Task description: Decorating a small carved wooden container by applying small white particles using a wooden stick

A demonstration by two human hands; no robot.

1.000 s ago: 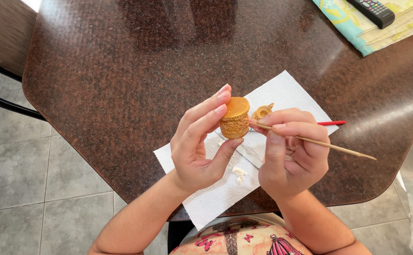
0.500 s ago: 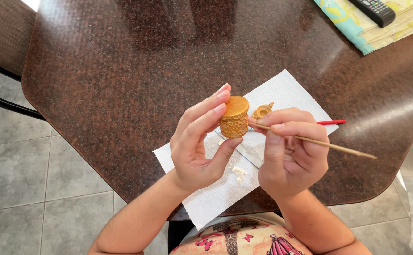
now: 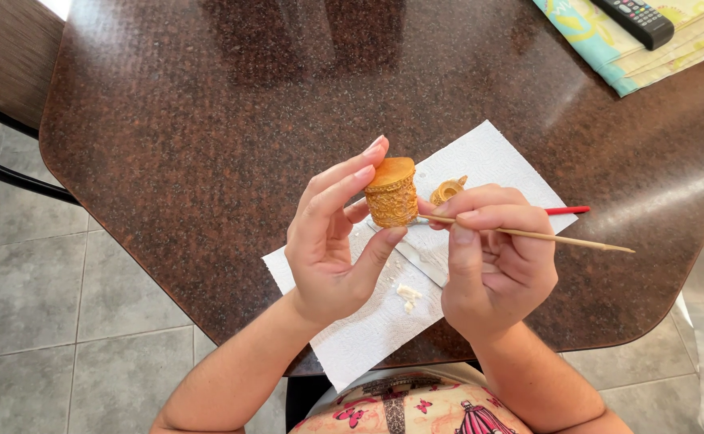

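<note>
Held above the tabletop (image 3: 167, 145) near the middle of the frame: a small golden ornate box (image 3: 392, 193), round, with a flat lid and relief-patterned sides. Pinched by the left hand (image 3: 332, 241), thumb under the lower edge and fingertips (image 3: 368, 157) over the upper rim, so the grip was narrow and closed on the box. Pinched in the right hand (image 3: 492, 257), just right of centre: a thin wooden stick (image 3: 529, 234), its tip touching the side of the box, its long end pointing to the right edge. Grip there tight, thumb and forefinger closed on the stick.

Beneath both hands, a white paper towel (image 3: 488, 157) spread on the dark speckled surface, with pale crumbs (image 3: 407, 295) and a small golden curled piece (image 3: 447, 190) lying on it. A red-tipped stick (image 3: 567, 210) peeking out behind the right fingers. In the upper right, a black remote control (image 3: 633, 18) on a folded patterned cloth (image 3: 609, 56).

Judged light and rigid, probably brittle in its fine relief; best gripped across top and bottom edges, as here, leaving the patterned wall free. Stick likely thin enough to snap under bending.
</note>
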